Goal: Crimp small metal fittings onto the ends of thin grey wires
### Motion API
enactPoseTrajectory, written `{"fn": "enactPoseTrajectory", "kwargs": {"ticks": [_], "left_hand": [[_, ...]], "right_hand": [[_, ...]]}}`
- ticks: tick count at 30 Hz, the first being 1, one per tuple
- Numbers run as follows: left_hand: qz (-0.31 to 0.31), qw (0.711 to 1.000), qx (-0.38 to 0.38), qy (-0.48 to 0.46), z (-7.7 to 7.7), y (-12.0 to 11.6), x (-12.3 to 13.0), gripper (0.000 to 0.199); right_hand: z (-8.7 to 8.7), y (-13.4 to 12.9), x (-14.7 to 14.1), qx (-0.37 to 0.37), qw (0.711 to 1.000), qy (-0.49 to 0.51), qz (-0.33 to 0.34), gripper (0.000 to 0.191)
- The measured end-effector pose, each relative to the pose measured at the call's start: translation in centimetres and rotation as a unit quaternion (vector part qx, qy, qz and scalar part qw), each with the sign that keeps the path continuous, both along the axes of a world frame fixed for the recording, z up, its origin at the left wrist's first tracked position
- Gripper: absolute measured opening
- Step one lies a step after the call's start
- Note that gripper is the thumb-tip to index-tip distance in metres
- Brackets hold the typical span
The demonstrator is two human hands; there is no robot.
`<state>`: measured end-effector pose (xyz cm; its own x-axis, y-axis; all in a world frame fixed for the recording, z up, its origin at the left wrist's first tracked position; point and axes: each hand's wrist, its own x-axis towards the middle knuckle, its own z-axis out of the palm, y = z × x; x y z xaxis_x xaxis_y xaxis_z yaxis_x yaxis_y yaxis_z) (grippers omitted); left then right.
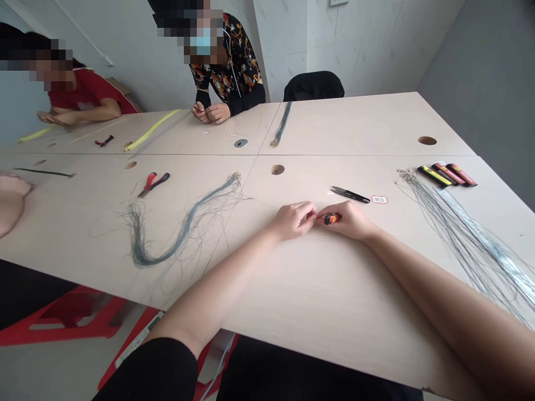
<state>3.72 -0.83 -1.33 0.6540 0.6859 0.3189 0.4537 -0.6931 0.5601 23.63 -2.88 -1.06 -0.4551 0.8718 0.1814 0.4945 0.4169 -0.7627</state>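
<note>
My right hand [349,219] is closed around a red and black lighter [332,219], its end turned towards me. Just left of it, my left hand [295,220] is closed in a pinch, fingertips almost touching those of the right. A thin grey cord [265,204] runs to it from the left; the pinched end is too small to see clearly. Beyond my hands lie black thread snips [350,194] and a small red-edged label [379,199]. On the left a long bundle of grey cords [184,228] curves over the table, with brass-coloured ends at its top.
Several more cords [443,223] and a clear plastic sleeve [493,239] lie at right, near three lighters [453,174]. Red-handled pliers [152,182] rest at left. Round holes [277,170] pierce the table [313,289]. Two people [228,67] sit opposite; another person's arm [12,200] is at left.
</note>
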Motion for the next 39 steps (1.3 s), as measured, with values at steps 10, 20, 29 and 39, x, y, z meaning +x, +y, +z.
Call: {"fn": "enactPoseTrajectory", "kwargs": {"ticks": [10,20,29,39], "left_hand": [[0.003,1.0,-0.014,0.018,0.12,-0.04,0.07,0.011],[-0.004,0.999,-0.027,0.022,0.34,-0.02,0.1,0.01],[-0.008,0.999,-0.044,0.014,0.26,-0.04,0.0,0.007],[-0.017,0.998,-0.056,0.004,0.25,-0.06,-0.06,0.01]], "right_hand": [[0.14,-0.02,-0.1,0.001,1.0,-0.007,0.009,0.02],[0.02,0.2,0.06,0.014,0.999,-0.029,0.023,0.017],[-0.11,0.2,0.07,0.026,0.999,-0.008,0.032,0.016],[-0.24,0.28,0.09,0.032,0.999,-0.002,0.028,0.014]]}}
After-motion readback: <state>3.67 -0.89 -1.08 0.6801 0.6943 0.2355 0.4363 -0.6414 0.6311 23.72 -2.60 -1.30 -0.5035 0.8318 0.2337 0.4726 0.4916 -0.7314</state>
